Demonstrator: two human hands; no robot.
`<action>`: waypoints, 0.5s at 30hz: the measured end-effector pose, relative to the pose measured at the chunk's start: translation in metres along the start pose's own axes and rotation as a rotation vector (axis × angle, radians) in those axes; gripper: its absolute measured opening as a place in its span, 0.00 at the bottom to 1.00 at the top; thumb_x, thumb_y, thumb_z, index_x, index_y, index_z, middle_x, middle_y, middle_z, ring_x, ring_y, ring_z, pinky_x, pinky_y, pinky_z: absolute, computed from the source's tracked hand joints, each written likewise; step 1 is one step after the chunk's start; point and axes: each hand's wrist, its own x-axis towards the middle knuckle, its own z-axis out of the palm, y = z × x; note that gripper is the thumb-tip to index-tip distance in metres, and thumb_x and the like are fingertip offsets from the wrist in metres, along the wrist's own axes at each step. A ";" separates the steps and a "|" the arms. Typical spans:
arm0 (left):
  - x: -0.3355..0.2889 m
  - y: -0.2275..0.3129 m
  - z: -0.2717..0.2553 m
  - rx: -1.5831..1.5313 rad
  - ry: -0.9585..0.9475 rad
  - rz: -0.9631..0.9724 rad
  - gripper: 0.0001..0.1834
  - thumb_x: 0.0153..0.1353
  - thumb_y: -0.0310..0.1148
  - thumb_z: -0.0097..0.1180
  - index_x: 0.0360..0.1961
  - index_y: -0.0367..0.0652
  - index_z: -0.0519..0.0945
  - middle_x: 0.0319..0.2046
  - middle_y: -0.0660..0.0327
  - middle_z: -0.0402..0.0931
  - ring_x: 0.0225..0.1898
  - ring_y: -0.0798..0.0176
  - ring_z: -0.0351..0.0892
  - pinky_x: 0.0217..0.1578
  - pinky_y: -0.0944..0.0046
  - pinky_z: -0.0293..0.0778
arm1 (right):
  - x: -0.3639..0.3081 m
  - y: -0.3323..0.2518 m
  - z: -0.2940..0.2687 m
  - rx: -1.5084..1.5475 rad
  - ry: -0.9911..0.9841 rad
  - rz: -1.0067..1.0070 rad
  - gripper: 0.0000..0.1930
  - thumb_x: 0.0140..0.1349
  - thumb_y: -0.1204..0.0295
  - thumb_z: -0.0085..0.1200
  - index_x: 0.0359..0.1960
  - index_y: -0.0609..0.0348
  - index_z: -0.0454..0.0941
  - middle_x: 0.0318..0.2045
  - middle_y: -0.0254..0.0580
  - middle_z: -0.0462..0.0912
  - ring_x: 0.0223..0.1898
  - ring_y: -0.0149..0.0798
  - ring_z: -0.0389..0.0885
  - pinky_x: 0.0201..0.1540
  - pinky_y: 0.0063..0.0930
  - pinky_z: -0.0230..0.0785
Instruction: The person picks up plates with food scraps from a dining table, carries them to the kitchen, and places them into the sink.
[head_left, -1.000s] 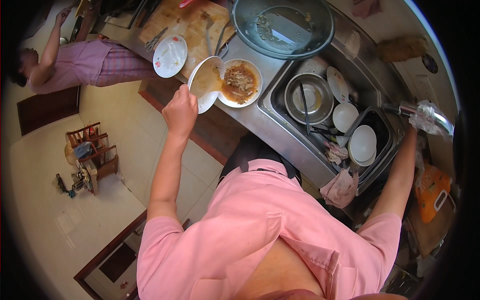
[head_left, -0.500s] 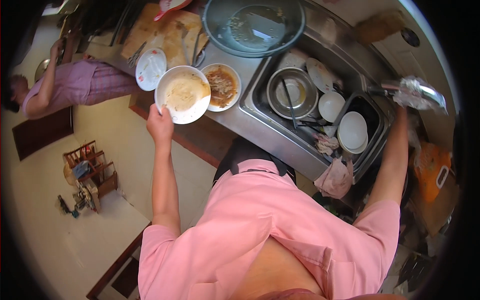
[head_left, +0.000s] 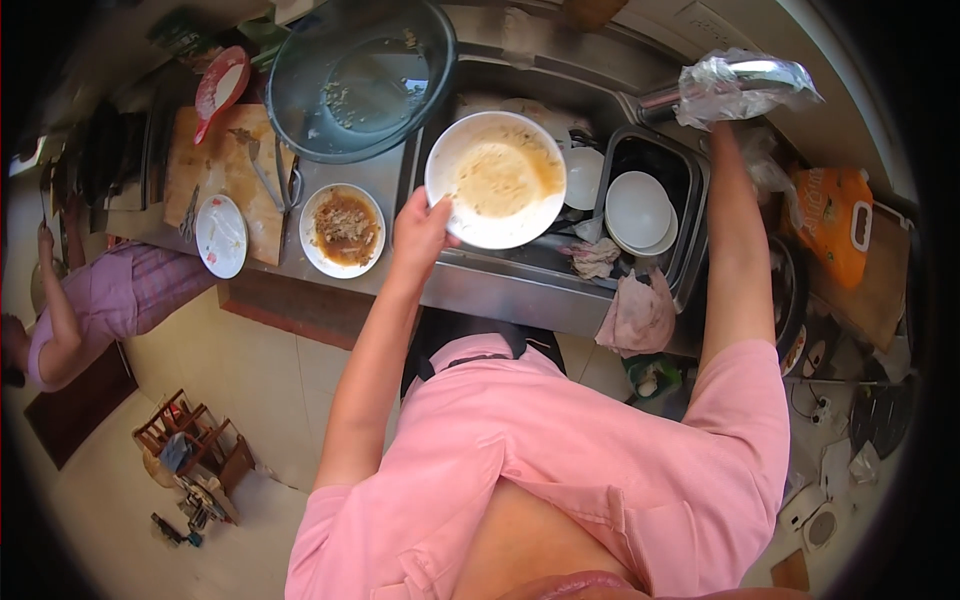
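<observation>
My left hand (head_left: 421, 228) grips a white bowl (head_left: 497, 180) by its near left rim, thumb over the edge. Brownish residue coats the inside of the bowl, which is held over the left part of the sink (head_left: 480, 268). My right arm stretches to the tap (head_left: 775, 80), a shiny metal one wrapped in clear plastic. The fingers of my right hand (head_left: 722, 128) are hidden behind the tap and the plastic. Stacked white bowls (head_left: 640, 212) rest in a dark basin (head_left: 690, 165) at the sink's right side.
Left of the sink stand a large bluish tub (head_left: 300, 125) of water, a plate of brown leavings (head_left: 345, 228), a cutting board (head_left: 200, 150) and a white plate (head_left: 221, 240). A pink cloth (head_left: 637, 312) hangs over the sink's front edge. Another person (head_left: 130, 295) works at far left.
My left hand has carried the bowl rightward, from beside the plate of leavings to over the sink. My right hand is still at the tap. The whole view has shifted.
</observation>
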 end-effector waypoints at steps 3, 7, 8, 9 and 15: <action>0.024 0.014 0.032 0.062 -0.027 0.046 0.07 0.56 0.31 0.44 0.33 0.39 0.69 0.18 0.64 0.71 0.11 0.76 0.66 0.12 0.78 0.61 | -0.003 -0.003 0.004 0.011 -0.004 0.003 0.14 0.58 0.62 0.43 0.34 0.61 0.73 0.24 0.37 0.76 0.23 0.34 0.72 0.27 0.27 0.66; 0.043 0.026 0.052 0.095 -0.056 0.080 0.07 0.55 0.31 0.44 0.33 0.39 0.69 0.18 0.64 0.71 0.11 0.76 0.66 0.12 0.78 0.60 | -0.003 -0.005 0.008 0.018 -0.002 0.003 0.14 0.58 0.62 0.43 0.34 0.61 0.73 0.24 0.37 0.76 0.23 0.34 0.72 0.27 0.27 0.66; 0.045 0.028 0.056 0.095 -0.060 0.087 0.07 0.55 0.31 0.44 0.33 0.38 0.70 0.18 0.64 0.71 0.11 0.76 0.66 0.12 0.78 0.61 | -0.004 -0.005 0.009 0.019 -0.003 0.005 0.14 0.58 0.62 0.43 0.34 0.61 0.73 0.24 0.37 0.76 0.23 0.34 0.72 0.27 0.27 0.66; 0.046 0.028 0.058 0.096 -0.063 0.087 0.07 0.55 0.31 0.44 0.33 0.38 0.70 0.18 0.64 0.71 0.11 0.76 0.66 0.12 0.78 0.61 | -0.004 -0.006 0.009 0.018 -0.001 0.005 0.14 0.58 0.62 0.43 0.34 0.61 0.73 0.24 0.37 0.76 0.23 0.34 0.72 0.27 0.27 0.66; 0.050 0.025 0.062 0.201 -0.093 0.056 0.09 0.55 0.30 0.43 0.34 0.37 0.70 0.18 0.63 0.72 0.11 0.76 0.66 0.11 0.77 0.61 | -0.008 -0.004 0.010 0.020 -0.004 0.013 0.14 0.58 0.62 0.43 0.34 0.61 0.73 0.24 0.37 0.76 0.23 0.35 0.72 0.28 0.27 0.66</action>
